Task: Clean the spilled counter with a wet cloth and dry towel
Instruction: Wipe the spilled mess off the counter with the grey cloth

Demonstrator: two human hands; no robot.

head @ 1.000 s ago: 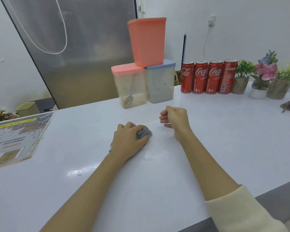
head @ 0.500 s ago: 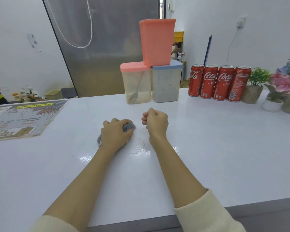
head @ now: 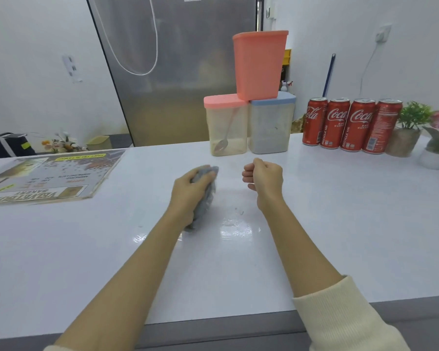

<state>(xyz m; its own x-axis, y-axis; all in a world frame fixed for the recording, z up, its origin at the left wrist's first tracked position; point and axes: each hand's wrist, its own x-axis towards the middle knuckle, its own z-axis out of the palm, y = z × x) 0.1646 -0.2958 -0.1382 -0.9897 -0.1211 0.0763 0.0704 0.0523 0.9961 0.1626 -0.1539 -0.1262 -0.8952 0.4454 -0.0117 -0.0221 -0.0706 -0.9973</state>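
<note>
My left hand (head: 188, 193) grips a bunched grey cloth (head: 205, 198) and holds it down on the white counter (head: 340, 236). A shiny wet patch (head: 236, 228) lies on the counter just right of the cloth, with a smaller wet streak (head: 140, 238) to its left. My right hand (head: 265, 179) hovers over the counter to the right of the cloth, fingers curled into a loose fist with nothing in it. No dry towel is in view.
Three plastic containers (head: 251, 122) stand stacked at the counter's back, one with a spoon inside. Several red cola cans (head: 350, 125) and small potted plants (head: 411, 130) line the back right. A printed menu board (head: 43, 177) lies at the left.
My left hand has turned and drawn the cloth so it now lies lengthwise under the palm. The camera view has shifted; the right hand stays in a fist.
</note>
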